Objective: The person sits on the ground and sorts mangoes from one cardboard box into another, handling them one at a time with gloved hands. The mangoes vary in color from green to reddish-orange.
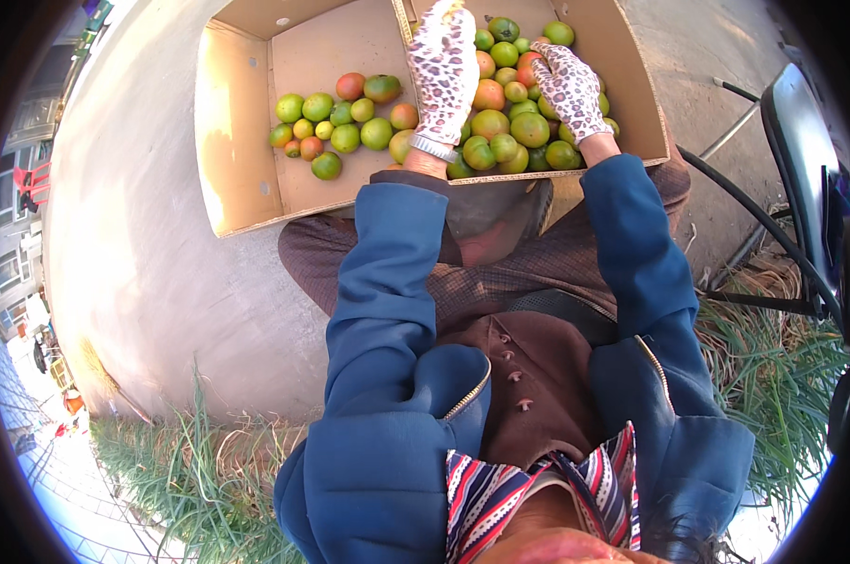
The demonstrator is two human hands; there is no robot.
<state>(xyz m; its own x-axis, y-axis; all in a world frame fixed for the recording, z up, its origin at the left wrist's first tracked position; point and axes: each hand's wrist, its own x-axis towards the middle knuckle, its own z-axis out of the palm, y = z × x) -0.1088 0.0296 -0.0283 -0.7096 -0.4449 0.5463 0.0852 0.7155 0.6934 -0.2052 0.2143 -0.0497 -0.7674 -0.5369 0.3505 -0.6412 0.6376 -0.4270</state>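
My left hand (444, 77), in a leopard-print glove, is raised over the cardboard wall between the two open cardboard sections. Its fingers blur at the top edge, so what they hold is unclear. My right hand (571, 88), gloved alike, reaches into the right cardboard section (608, 35). Its fingertips touch a reddish tomato (528, 69) in a dense heap of green and orange tomatoes (530, 130). In the left cardboard section (236, 127), a looser group of tomatoes (346, 137) lies on the bottom. Whether this is one divided box or two boxes side by side, I cannot tell.
My crossed legs (523, 282) are just below the cardboard. Concrete ground (136, 247) spreads to the left. A chair (802, 176) with metal legs stands at the right. Green leafy plants (206, 472) grow behind me, and a broom (104, 370) lies at the far left.
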